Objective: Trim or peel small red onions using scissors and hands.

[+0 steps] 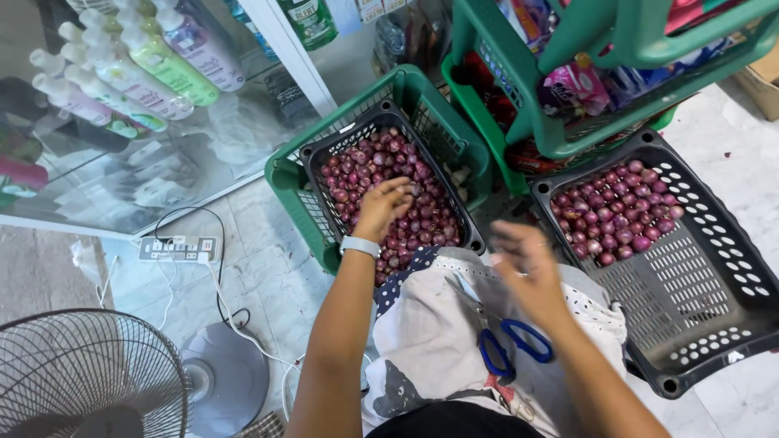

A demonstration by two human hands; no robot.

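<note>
The left hand (388,204) reaches into the black perforated plastic basket (318,193) at about eleven o'clock from the lap, fingers curled down among the small purple-red shallots (422,219) heaped inside; whether they have closed on one I cannot tell. That basket sits nested in a green plastic crate (284,174). The right hand (523,272) hangs over the lap at one o'clock, blurred, its fingers loosely parted and apparently holding nothing. Beyond it, at two o'clock, a second dark grey perforated basket (714,308) holds a smaller heap of shallots (621,212) in its far end. Blue-handled scissors (511,345) lie on the pale patterned cloth (422,341) across the lap. The bulbs look light, firm and round with dry papery skins (likely slippery and apt to roll), so a pinch across the middle should suit them best.
</note>
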